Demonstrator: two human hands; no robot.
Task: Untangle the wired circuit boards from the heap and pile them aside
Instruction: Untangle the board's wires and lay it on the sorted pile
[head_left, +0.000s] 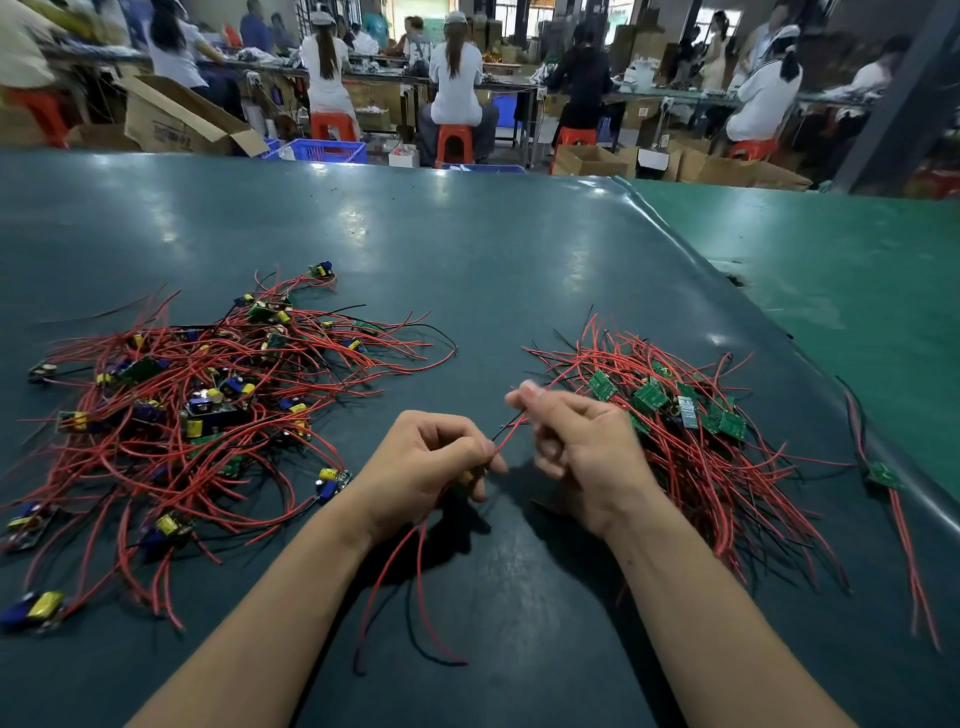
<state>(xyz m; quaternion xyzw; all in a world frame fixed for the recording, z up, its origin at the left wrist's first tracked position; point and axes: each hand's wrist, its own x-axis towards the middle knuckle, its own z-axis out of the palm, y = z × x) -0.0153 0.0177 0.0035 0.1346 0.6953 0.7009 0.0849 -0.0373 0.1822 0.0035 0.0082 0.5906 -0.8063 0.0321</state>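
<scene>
Two piles: tangled heap (197, 410), sorted pile (691, 431). Left hand (431, 467), right hand (576, 441): each grip pinching wires (506, 434).

We can read no text anywhere. The open cardboard box (171, 117) on the floor at the far left carries a line of dark print along its side, but the characters are too blurred for us to make out. A carton (642, 111) under the far bench bears a small dark mark that we cannot decipher either. The green circuit boards (670, 402) in the right-hand pile show pale markings on their faces, too small for us to read as letters or numbers.
</scene>
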